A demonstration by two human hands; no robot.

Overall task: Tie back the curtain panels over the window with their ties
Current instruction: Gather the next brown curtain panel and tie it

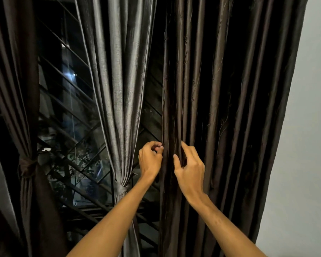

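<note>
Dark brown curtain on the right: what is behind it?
Diagonal window bars show past the left edge of the dark brown curtain; its folds cover everything else.

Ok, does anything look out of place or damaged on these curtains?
Nothing looks damaged or askew. The only mismatch: the right brown panel hangs untied, while the left brown panel and grey panel are tied. The left hand and right hand grip its inner folds.
</note>
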